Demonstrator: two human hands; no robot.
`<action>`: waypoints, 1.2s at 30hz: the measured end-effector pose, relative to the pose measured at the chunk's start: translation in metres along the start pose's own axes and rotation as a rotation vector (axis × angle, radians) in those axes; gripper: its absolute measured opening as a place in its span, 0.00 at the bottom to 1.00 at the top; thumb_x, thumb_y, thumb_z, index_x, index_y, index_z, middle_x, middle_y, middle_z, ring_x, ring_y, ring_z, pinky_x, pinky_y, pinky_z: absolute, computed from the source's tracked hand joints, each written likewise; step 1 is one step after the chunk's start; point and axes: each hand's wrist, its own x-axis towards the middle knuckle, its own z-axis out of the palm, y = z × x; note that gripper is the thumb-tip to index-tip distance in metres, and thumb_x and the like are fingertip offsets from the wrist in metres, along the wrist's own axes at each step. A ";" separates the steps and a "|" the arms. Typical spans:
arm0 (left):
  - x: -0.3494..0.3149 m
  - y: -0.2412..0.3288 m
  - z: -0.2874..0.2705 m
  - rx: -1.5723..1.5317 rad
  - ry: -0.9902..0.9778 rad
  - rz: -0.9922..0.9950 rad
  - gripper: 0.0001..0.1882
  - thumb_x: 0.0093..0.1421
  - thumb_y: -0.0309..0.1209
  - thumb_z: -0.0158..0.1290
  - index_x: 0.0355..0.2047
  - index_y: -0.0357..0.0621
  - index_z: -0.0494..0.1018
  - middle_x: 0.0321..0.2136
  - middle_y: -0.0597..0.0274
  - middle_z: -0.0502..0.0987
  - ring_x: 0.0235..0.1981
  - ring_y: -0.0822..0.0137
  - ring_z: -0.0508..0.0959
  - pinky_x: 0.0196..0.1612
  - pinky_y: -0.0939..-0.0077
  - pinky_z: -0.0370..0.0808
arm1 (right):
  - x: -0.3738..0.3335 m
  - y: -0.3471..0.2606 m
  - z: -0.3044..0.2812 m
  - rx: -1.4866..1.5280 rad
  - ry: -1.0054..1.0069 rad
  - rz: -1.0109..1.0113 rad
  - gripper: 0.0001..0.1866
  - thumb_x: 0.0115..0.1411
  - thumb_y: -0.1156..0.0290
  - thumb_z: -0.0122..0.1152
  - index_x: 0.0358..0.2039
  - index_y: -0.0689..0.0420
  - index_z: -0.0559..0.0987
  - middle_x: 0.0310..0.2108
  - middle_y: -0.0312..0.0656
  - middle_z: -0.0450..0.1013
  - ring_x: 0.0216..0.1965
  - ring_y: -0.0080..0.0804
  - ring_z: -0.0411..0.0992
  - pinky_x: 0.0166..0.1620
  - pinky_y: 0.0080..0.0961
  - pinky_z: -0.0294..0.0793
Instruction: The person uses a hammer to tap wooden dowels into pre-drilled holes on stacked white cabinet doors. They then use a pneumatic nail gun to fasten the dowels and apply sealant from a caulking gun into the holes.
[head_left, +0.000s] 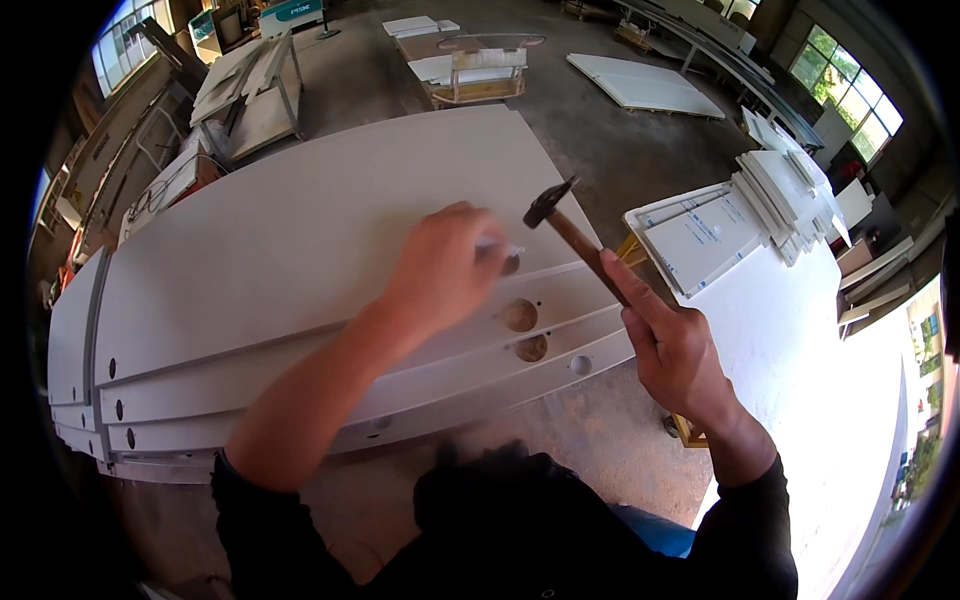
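Note:
My right hand is wrapped round the wooden handle of a hammer. The hammer's dark metal head points up and away, above the panels' right end. Over the top white panel, my left hand has its fingers pinched on a small pale, shiny piece, blurred and partly covered. A dark round hole shows just beneath those fingertips. Lower panels stick out toward me in steps, with round holes cut near their right ends. A small whitish disc or hole shows on the lowest step.
Another stack of white panels adjoins at the left. On the right, cut boards lie piled on a bright white surface. A cart stands beyond the far edge, and a large flat panel rests low on the floor behind.

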 end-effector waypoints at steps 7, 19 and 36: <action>0.002 -0.001 -0.005 -0.041 0.012 -0.048 0.04 0.65 0.24 0.61 0.36 0.36 0.80 0.34 0.53 0.83 0.30 0.59 0.83 0.36 0.65 0.79 | 0.001 0.003 0.006 -0.113 0.064 -0.065 0.35 0.66 0.82 0.59 0.74 0.48 0.70 0.24 0.52 0.77 0.26 0.51 0.79 0.34 0.42 0.79; -0.002 -0.006 -0.016 -0.079 0.042 -0.102 0.05 0.67 0.26 0.61 0.38 0.36 0.81 0.33 0.53 0.85 0.31 0.61 0.85 0.39 0.67 0.81 | 0.005 0.003 0.006 -0.153 -0.040 -0.049 0.34 0.67 0.81 0.59 0.73 0.53 0.69 0.21 0.51 0.75 0.22 0.50 0.76 0.32 0.42 0.78; -0.016 -0.006 -0.026 0.056 -0.013 -0.073 0.05 0.63 0.22 0.63 0.37 0.35 0.80 0.33 0.52 0.82 0.34 0.58 0.84 0.40 0.65 0.81 | -0.005 -0.004 0.012 0.052 -0.062 -0.003 0.31 0.69 0.83 0.54 0.73 0.55 0.70 0.31 0.63 0.79 0.31 0.56 0.82 0.41 0.40 0.81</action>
